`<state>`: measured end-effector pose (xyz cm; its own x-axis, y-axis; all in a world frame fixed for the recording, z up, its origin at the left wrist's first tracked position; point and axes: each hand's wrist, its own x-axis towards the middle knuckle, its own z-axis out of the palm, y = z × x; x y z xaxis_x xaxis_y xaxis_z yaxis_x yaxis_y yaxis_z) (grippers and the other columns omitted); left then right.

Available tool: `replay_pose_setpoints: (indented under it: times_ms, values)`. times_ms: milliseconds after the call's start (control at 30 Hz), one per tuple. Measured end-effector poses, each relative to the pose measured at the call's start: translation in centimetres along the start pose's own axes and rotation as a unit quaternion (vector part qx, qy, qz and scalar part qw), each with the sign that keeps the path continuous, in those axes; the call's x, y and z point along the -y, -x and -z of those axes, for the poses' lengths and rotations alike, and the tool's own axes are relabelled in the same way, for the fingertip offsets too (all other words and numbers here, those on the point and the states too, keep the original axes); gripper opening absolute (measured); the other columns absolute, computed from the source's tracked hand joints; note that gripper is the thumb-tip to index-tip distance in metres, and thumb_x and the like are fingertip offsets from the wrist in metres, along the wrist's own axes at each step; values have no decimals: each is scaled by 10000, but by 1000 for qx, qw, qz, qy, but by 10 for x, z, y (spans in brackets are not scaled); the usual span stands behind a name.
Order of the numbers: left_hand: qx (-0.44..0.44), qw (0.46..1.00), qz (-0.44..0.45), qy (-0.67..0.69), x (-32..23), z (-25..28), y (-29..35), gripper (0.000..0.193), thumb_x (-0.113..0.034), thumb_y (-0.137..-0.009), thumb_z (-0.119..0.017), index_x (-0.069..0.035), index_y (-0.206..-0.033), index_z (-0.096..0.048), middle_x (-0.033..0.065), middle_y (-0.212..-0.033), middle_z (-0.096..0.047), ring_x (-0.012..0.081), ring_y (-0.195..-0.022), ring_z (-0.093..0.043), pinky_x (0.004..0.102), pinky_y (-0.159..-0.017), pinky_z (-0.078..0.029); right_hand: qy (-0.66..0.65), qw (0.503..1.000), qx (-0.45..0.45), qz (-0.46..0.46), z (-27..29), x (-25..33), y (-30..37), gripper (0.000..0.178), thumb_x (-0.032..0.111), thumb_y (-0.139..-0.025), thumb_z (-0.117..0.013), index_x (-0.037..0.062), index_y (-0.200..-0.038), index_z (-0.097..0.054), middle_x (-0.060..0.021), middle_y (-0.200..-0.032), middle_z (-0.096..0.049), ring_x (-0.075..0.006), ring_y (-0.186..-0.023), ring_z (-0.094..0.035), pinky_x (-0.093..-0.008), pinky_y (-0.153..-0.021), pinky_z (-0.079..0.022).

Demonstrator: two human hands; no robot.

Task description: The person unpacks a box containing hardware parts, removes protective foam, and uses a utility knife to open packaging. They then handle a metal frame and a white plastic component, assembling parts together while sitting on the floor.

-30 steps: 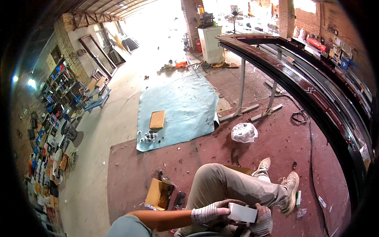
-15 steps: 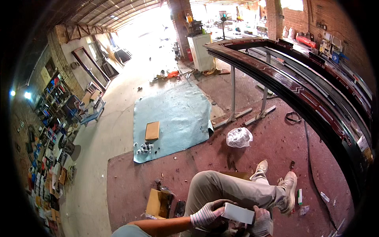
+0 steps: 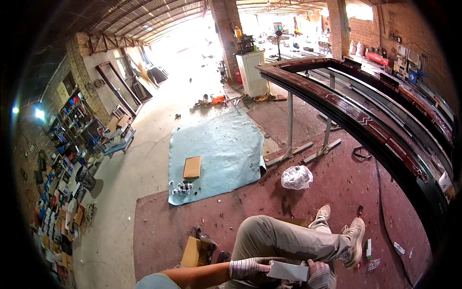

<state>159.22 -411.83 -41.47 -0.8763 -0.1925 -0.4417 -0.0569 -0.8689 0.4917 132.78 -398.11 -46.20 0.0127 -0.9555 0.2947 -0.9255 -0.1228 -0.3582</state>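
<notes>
A small white cardboard box [image 3: 288,271] is held low over my lap, its broad grey-shaded side facing up. My left hand [image 3: 246,268], in a striped knit glove with bare fingertips, reaches the box's left end; its fingertips pass partly out of sight behind the edge. At the opposite end, my right hand [image 3: 318,271], gloved alike, curls its fingers over the corner. Both hands are closed on the box. Its underside and whatever lies beneath it are hidden.
An open brown carton [image 3: 195,251] stands left of my knee. Ahead, a blue-green mat [image 3: 219,139] bears a flat brown box [image 3: 192,167] and small wrapped parts. A white plastic bag [image 3: 296,177] lies nearby. On the right, a long dark frame [image 3: 353,108] rests on metal stands.
The white box has tilted, so its upper side looks darker. My left fingers have slid back behind its left end. The whole view has shifted slightly.
</notes>
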Motion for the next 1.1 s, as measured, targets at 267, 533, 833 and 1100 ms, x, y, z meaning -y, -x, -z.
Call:
replay_pose_setpoints:
  times_ms: [267,533,833,1100]
  values:
    - [49,998,45,-11,38,52,-6,732,-51,-862,-707,-80,-1508,-364,47,-1370,-567,185,-1193,-571,333,-996,-489,16,994,58,95,1,-5,0,495,175,-781,-558,-31,-1231,-559,-160,-867,-554,-338,-803,-545,-459,-735,-422]
    - [-116,991,13,-69,47,39,-4,611,44,-801,-682,-51,-1387,-536,59,-1249,-649,178,-1076,-636,351,-902,-550,19,990,79,114,10,0,-6,540,217,-740,-540,-44,-1212,-555,-150,-850,-541,-321,-788,-542,-439,-719,-409]
    - [-166,972,-71,-151,36,7,-3,485,-9,-872,-673,-32,-1345,-568,72,-1256,-646,154,-1120,-615,321,-978,-512,31,993,82,83,11,-2,0,536,184,-723,-525,-22,-1217,-554,-145,-857,-525,-318,-814,-529,-425,-751,-407]
    - [-114,918,-154,-347,-24,7,-33,423,-134,-955,-636,-43,-1357,-541,56,-1196,-661,116,-1102,-592,287,-948,-494,-112,991,40,-59,-6,-11,-5,532,246,-714,-714,39,-1170,-534,-181,-895,-617,-388,-853,-605,-480,-765,-477]
